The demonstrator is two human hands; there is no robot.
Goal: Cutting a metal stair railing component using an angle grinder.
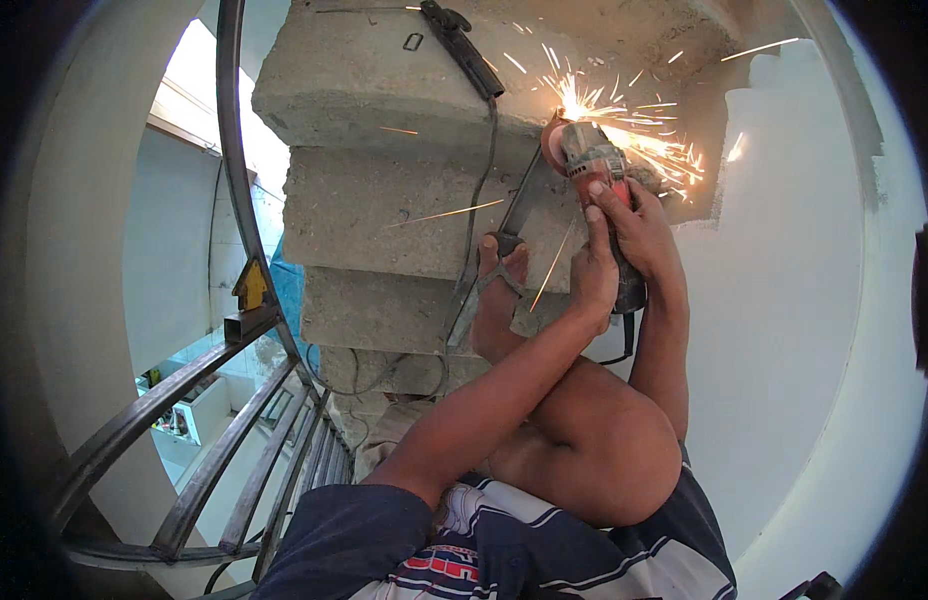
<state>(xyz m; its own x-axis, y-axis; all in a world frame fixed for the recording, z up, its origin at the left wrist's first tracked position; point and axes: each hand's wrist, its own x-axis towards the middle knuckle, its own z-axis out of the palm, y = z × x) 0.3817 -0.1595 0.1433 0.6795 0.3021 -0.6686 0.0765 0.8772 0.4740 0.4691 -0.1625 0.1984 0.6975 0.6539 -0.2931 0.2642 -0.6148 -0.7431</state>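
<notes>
An angle grinder [590,156] with a red and black body is gripped in both my hands, and bright sparks fly from its disc [554,147] toward the right. My left hand [593,268] is wrapped round the left side of the body. Around the front of the body, on the right, my right hand [644,235] is closed. A dark metal bar [524,195] slants from my sandalled foot [502,270] up to the disc. The exact spot where the disc meets metal is lost in the glare.
A welding electrode holder [462,50] lies on the upper concrete step [354,75], its cable [492,150] trailing down the stairs. Metal railing bars [199,500] stand on the left, with a yellow magnetic welding square [251,285] on them. A white wall [784,250] rises on the right.
</notes>
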